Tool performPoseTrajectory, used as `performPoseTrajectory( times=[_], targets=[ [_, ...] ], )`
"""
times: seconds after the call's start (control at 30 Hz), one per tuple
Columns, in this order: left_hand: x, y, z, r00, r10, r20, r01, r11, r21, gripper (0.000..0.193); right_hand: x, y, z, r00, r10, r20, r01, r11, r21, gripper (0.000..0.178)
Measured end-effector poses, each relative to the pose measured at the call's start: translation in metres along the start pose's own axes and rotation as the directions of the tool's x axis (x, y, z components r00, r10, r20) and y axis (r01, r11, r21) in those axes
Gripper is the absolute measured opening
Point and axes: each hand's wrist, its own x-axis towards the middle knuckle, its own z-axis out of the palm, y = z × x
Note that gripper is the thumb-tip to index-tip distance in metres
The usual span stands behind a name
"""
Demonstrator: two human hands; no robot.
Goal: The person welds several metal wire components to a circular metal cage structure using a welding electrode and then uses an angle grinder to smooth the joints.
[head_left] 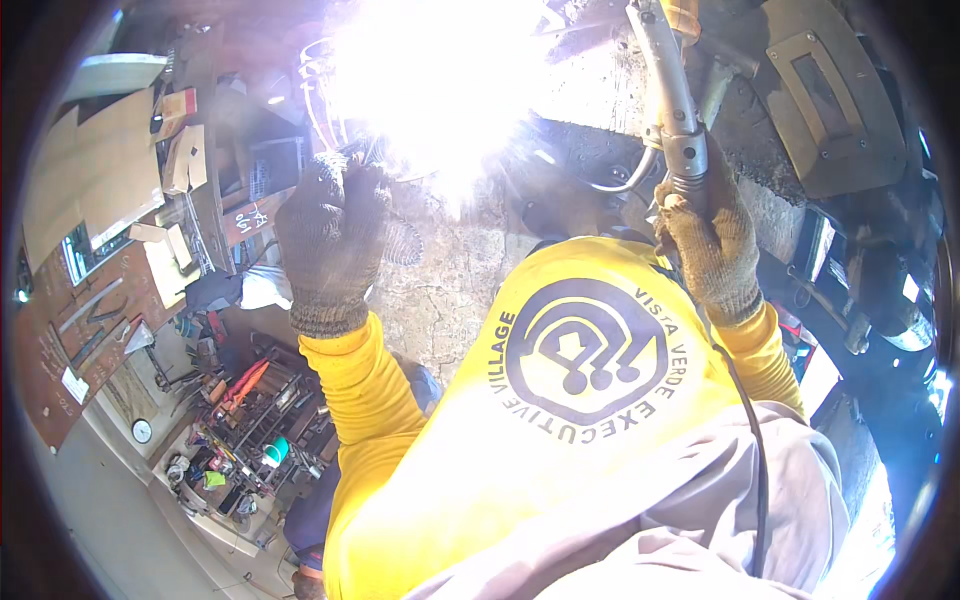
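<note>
A blinding white welding arc (440, 70) fills the top middle, and its glare hides the work under it. At its lower left edge is my left hand (335, 235) in a brown knit glove. Its fingers are bent together, with their tips lost in the glare; what they pinch cannot be made out. My right hand (710, 245), gloved alike, closes round the lower end of a jointed grey metal tube tool (665, 85) with a spring-like collar. The tool slants up out of view. A black cable (755, 470) runs down over my yellow shirt below that hand.
A stained concrete surface (450, 270) lies between my hands. At the upper right rests a dark welding mask (835, 95). To the left are cardboard sheets (115, 165), a rusty board (95, 315) and a cluttered rack of tools (270, 410). Another person's dark sleeve (310, 520) shows at the lower left.
</note>
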Motion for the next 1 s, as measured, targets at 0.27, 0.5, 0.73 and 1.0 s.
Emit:
performPoseTrajectory(
  times=[0.27,0.5,0.73,1.0],
  targets=[
    [-0.004,-0.010,0.009,0.984,0.152,-0.091,-0.160,0.984,-0.077,0.018,-0.003,0.006,-0.002,0.999,0.014,0.036,-0.015,0.999,0.036,0.055],
    [0.006,0.012,0.000,0.966,-0.184,0.183,0.187,0.982,0.004,0.022,-0.007,0.010,0.001,0.996,-0.081,-0.049,0.089,0.977,0.196,0.048],
    [0.004,-0.002,0.002,0.976,0.213,-0.043,-0.209,0.974,0.084,0.023,-0.006,0.009,-0.001,0.997,-0.053,-0.052,0.059,0.990,0.129,0.059],
    [0.004,-0.005,0.004,0.965,0.261,-0.026,-0.257,0.961,0.101,0.021,-0.007,0.008,0.000,0.998,-0.052,-0.035,0.051,0.998,-0.029,0.062]
  ],
)
